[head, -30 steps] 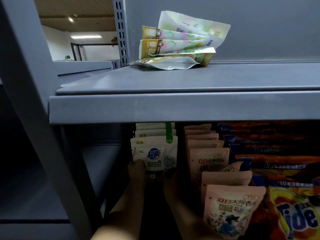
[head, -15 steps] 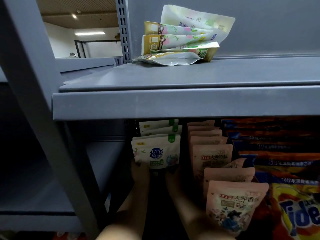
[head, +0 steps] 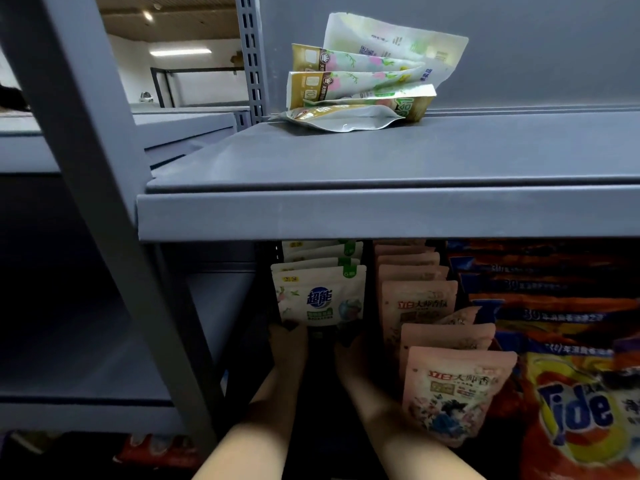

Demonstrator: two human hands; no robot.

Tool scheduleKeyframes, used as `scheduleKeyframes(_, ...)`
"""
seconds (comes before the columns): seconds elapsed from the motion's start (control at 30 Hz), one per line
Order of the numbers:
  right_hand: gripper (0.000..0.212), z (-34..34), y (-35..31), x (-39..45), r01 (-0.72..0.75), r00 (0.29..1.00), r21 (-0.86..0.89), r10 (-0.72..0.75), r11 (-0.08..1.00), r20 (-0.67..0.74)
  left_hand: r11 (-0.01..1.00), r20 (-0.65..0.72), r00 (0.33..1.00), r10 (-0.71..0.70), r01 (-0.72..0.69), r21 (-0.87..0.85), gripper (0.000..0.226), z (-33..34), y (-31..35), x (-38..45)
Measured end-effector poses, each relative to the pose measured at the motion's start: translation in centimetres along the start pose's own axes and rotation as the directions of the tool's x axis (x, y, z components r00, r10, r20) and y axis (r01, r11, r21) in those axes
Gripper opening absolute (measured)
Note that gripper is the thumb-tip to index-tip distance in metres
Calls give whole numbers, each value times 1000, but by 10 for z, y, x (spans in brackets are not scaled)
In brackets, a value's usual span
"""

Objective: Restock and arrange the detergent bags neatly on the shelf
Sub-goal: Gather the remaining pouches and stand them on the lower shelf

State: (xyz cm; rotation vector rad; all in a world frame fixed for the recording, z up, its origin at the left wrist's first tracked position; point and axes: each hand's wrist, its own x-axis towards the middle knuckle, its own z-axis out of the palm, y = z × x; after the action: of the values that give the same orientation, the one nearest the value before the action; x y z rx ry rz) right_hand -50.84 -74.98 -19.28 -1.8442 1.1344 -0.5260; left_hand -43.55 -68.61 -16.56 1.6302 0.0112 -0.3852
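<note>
The white detergent bag [head: 320, 297] stands at the front of a row of white bags [head: 318, 252] on the lower shelf, under the gray upper shelf [head: 381, 213]. The left hand [head: 288, 344] is at its 7 o'clock and touches the bottom left corner. The right hand [head: 349, 355] is at its 5 o'clock, at the bottom right corner. It is too dark to tell if the fingers are curled or straight.

At 3 o'clock is a row of pink bags [head: 450, 344], just beside the right arm. Past them stand orange Tide bags [head: 575, 403]. At 12 o'clock, on the upper shelf, lies a messy pile of gold and white bags [head: 360, 81].
</note>
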Motion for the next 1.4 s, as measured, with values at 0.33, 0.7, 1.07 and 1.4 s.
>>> scheduleKeyframes(0.33, 53, -51, -21, -65, 164, 974, 1, -162, 986, 158, 939, 15, 997, 77, -77, 336, 34, -33, 37, -81)
scheduleKeyframes(0.7, 40, -192, -83, -175, 499, 864, -364, -484, 787, 138, 749, 20, 889, 457, -397, 530, 13, -68, 109, -240)
scheduleKeyframes(1.07, 13, -285, -155, -192, 763, 528, -320, -827, 561, -192, 388, -20, 447, 894, -751, 534, 13, -75, 224, -295)
scheduleKeyframes(1.4, 25, -322, -231, -111, 602, 729, -262, -653, 754, -205, 457, 122, 651, 750, -642, 616, 28, -32, 316, -209)
